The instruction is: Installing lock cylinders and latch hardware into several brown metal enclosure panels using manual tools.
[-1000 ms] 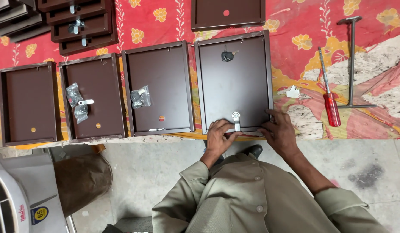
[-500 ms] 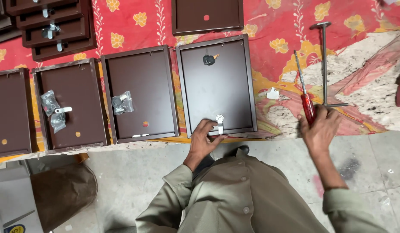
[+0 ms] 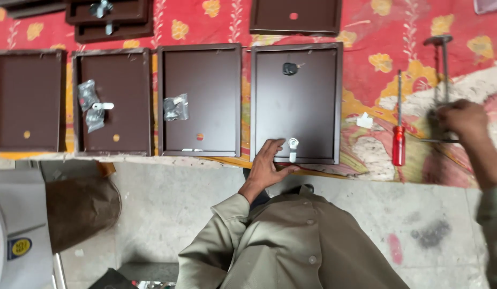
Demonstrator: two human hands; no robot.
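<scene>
red flowered cloth (image 3: 216, 27) covers the upper frame, grey concrete floor (image 3: 168, 203) below. left hand (image 3: 269, 163), grip released, presses the centre brown tray (image 3: 296, 101); right hand (image 3: 462, 119) clenches a metal tool (image 3: 440, 64), far right.

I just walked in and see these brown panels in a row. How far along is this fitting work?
The nearest panel already carries a black lock and a white latch. The left hand rests on its lower edge, while the right hand touches the T-handled tool beside the red screwdriver. Two panels further left hold only bagged hardware, so they look unfitted.
</scene>
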